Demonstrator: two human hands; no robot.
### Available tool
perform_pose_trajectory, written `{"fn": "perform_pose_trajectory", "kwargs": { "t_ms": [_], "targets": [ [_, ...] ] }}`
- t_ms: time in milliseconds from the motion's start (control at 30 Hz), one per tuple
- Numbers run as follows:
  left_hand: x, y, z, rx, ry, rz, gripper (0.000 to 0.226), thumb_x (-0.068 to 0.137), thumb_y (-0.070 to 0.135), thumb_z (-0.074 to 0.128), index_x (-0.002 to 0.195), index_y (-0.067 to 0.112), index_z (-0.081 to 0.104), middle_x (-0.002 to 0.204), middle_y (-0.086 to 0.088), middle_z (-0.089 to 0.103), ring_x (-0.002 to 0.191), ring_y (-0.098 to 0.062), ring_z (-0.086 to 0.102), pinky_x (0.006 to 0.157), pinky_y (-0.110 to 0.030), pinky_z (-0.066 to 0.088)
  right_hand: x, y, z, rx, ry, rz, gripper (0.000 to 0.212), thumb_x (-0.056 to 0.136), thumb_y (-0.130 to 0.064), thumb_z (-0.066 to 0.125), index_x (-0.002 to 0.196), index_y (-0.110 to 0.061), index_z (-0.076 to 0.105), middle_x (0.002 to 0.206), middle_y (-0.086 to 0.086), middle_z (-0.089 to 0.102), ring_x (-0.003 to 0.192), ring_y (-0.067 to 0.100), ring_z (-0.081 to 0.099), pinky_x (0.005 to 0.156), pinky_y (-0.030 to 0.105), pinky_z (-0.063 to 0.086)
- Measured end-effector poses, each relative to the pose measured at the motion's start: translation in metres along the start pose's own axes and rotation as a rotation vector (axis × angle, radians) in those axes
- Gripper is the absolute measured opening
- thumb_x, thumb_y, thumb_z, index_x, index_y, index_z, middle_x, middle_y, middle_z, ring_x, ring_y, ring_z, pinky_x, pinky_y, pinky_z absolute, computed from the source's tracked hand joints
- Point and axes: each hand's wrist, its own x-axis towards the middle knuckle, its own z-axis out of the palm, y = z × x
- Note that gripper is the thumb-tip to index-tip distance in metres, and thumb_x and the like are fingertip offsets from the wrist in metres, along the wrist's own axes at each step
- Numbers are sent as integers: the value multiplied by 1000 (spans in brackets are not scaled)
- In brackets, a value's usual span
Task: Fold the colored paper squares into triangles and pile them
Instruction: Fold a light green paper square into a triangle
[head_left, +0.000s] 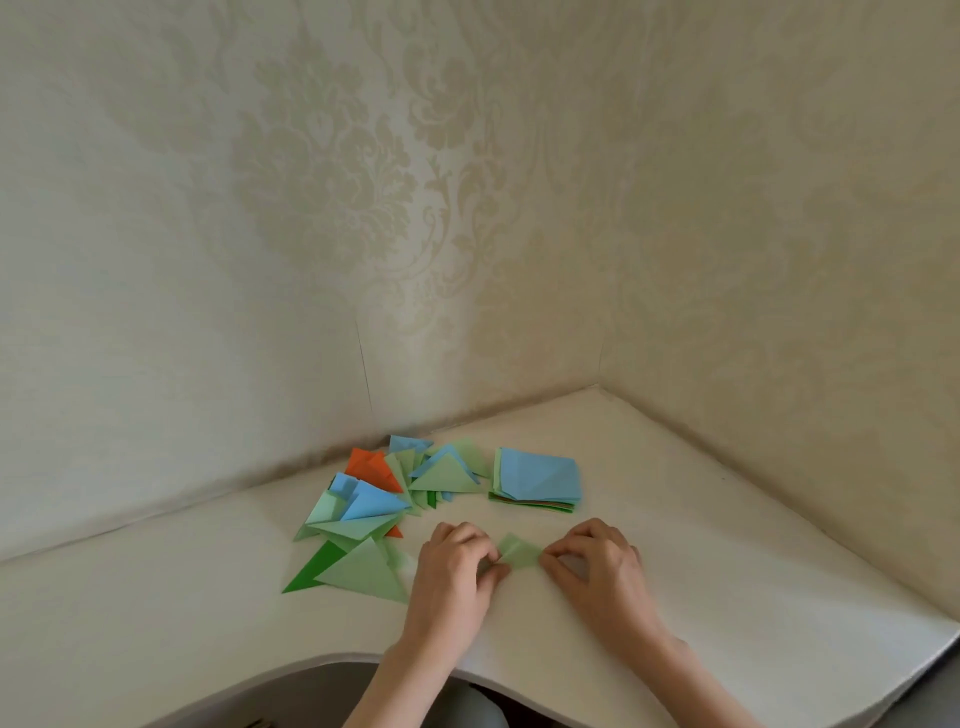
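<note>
head view: at a white corner table (701, 545) set against patterned wallpaper (311, 208), a person's two hands work a light green paper piece (518, 554) lying on the table between them. the left hand (457, 564) pinches its left end with curled fingers; the right hand (597, 564) pinches its right end the same way. a loose pile of folded triangles (379, 509) in green, blue and orange spreads to the left, just beside the left hand. a stack of unfolded squares (537, 480), blue sheet on top, sits behind the hands, near the wall.
</note>
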Motion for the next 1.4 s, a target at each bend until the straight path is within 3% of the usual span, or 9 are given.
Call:
{"fn": "perform_pose_trajectory", "kwargs": {
  "t_ms": [133, 333, 667, 867, 967, 1100, 1267, 1400],
  "targets": [
    [-2, 9, 3, -45, 56, -182, 13, 78, 25, 76, 76, 21, 65, 72, 20, 48, 75, -10, 46, 66, -17, 31, 2, -6, 7, -80, 2, 97, 14, 84, -43, 63, 88, -33, 71, 96, -14, 56, 100, 13, 52, 80, 31, 33],
    [-1, 26, 9, -17, 131, -281, 20, 77, 31, 76, 78, 22, 58, 72, 13, 54, 73, -11, 45, 64, -22, 38, 6, -15, 11, -188, 0, 177, 32, 82, -64, 56, 89, -34, 67, 99, -15, 54, 102, 10, 49, 81, 28, 28],
    [2, 18, 5, -105, 86, -316, 15, 80, 15, 73, 75, 24, 63, 70, 16, 60, 73, -6, 56, 62, -17, 40, 9, -16, 8, -117, -30, 215, 22, 81, -56, 63, 96, -41, 57, 91, -16, 51, 96, 7, 47, 76, 28, 25],
    [0, 16, -5, -209, 66, -351, 20, 80, 4, 69, 74, 22, 67, 69, 13, 64, 69, 1, 59, 62, -12, 44, 10, -12, 5, -47, -50, 221, 15, 85, -42, 64, 99, -41, 62, 91, -17, 52, 97, 7, 49, 80, 27, 28],
    [-3, 16, -7, -201, 69, -353, 24, 81, -2, 66, 75, 22, 67, 68, 14, 64, 69, 1, 60, 62, -11, 45, 6, -12, 9, -73, -18, 215, 14, 86, -41, 62, 100, -41, 62, 93, -17, 52, 99, 8, 49, 81, 27, 27],
    [-8, 21, -5, -50, 99, -265, 23, 82, -3, 63, 81, 19, 65, 75, 11, 63, 72, -5, 58, 65, -19, 47, 3, -12, 13, -97, 30, 214, 16, 85, -45, 61, 100, -41, 62, 98, -17, 55, 100, 8, 50, 81, 27, 29],
    [-5, 41, 4, 115, 147, -175, 14, 81, 21, 73, 88, 15, 63, 77, 0, 60, 69, -18, 52, 58, -27, 43, 3, -13, 14, -136, 32, 207, 18, 85, -47, 58, 102, -41, 61, 102, -16, 57, 103, 9, 50, 83, 27, 30],
    [0, 49, 9, 134, 83, -278, 27, 85, 36, 67, 102, 16, 61, 96, -2, 57, 88, -21, 52, 74, -31, 47, 1, -11, 16, -150, 57, 194, 20, 85, -48, 58, 102, -40, 62, 101, -16, 57, 103, 9, 51, 84, 27, 32]
  ]
}}
